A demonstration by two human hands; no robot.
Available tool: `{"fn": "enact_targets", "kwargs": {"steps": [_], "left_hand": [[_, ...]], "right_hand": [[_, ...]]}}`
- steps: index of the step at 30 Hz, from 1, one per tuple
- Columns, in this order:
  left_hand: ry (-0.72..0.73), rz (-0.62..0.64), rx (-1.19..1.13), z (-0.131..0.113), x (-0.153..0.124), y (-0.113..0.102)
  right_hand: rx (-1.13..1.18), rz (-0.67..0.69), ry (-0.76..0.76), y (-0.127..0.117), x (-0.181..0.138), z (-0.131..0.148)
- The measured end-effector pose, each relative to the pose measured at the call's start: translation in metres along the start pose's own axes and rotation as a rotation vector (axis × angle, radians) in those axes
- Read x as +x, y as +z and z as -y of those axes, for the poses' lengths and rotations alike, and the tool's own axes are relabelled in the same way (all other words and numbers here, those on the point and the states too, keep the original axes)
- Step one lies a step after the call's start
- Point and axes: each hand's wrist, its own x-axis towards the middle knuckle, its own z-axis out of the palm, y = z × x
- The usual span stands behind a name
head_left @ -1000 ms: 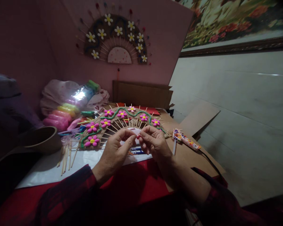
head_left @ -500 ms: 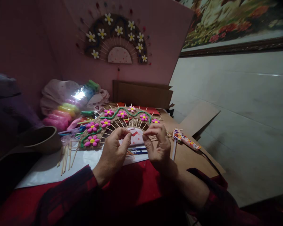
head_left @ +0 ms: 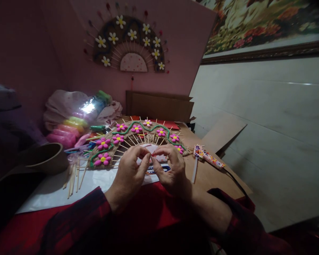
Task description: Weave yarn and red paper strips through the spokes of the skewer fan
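Note:
My left hand (head_left: 131, 175) pinches a small red strip (head_left: 152, 154) between thumb and fingertips. My right hand (head_left: 172, 171) meets it there, its thumb and forefinger closed on the same strip, which the fingertips mostly hide. Just behind both hands lies a half-round fan (head_left: 146, 131) wrapped in twine, with pink clay flowers, a wavy green cord and thin sticks. The fan's pale half-round centre (head_left: 159, 150), dotted red, is partly covered by my fingers. Dark blue-handled tools (head_left: 158, 170) show below the centre, partly hidden by my right hand.
Loose sticks (head_left: 73, 177) and a cardboard ring (head_left: 49, 158) sit at the left, with colourful clay packs (head_left: 66, 131) behind. A patterned glue gun (head_left: 208, 158) with a cord rests at the right. Cardboard (head_left: 159, 106) stands at the back; a similar fan (head_left: 133, 42) hangs above.
My right hand has moved left and slightly down to my left hand, and its fingertips now close on the red strip that my left hand was holding. The view has shifted slightly.

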Motion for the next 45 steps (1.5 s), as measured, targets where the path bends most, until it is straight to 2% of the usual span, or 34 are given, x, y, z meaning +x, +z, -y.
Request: {"fn": "enact_targets", "kwargs": {"steps": [12,22,25,29,34,39,45], "left_hand": [[0.045,0.038,0.115,-0.0005,-0.0017,0.0003],[0.022,-0.071,0.056,0.0004,-0.0008,-0.0011],[0.072,-0.104,0.099,0.0015,-0.0002,-0.0022],[0.185,-0.057,0.165,0.0041,-0.0003,-0.0018],[0.283,-0.079,0.233,0.0065,-0.0013,-0.0004],[0.402,-0.092,0.401,0.0029,-0.0005,-0.0003],[0.456,-0.129,0.504,0.0017,-0.0013,0.0025]], "right_hand": [[0.047,-0.013,0.04,0.0021,-0.0013,-0.0012],[0.083,-0.009,0.063,0.0029,-0.0034,-0.003],[0.103,-0.012,0.068,0.0024,-0.0031,-0.0022],[0.136,-0.012,0.068,0.0012,-0.0023,-0.0004],[0.145,-0.016,0.082,0.0018,-0.0037,-0.001],[0.18,-0.009,0.098,0.0026,-0.0046,-0.0021],[0.218,-0.008,0.107,0.003,-0.0043,-0.0003]]}}
